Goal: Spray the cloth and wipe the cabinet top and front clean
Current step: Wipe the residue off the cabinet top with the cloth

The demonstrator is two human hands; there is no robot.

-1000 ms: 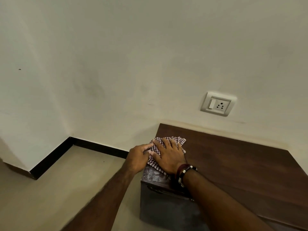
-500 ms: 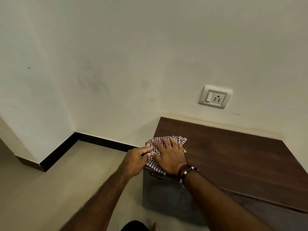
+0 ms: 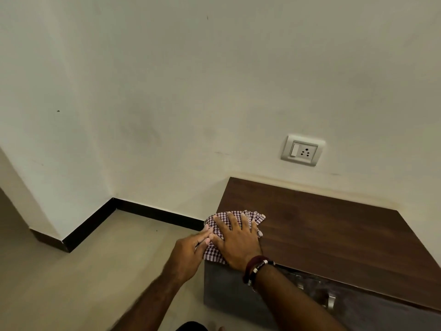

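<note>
A red-and-white checked cloth (image 3: 255, 217) lies on the front left corner of the dark wooden cabinet top (image 3: 334, 230). My right hand (image 3: 236, 242) presses flat on the cloth, fingers spread, a bracelet on the wrist. Just off the cabinet's left edge, my left hand (image 3: 189, 252) pinches the cloth's left side with its fingertips. The cabinet front (image 3: 229, 292) is grey with a metal handle (image 3: 330, 302) partly behind my right forearm. No spray bottle is in view.
The cabinet stands against a pale wall with a switch socket (image 3: 302, 150) above it. Beige floor (image 3: 83, 271) spreads to the left, edged by a black skirting (image 3: 155, 212) and a wall corner.
Both hands and the cloth stay at the cabinet's left front corner. The cloth has slid slightly toward the left edge, and my view has shifted a little.
</note>
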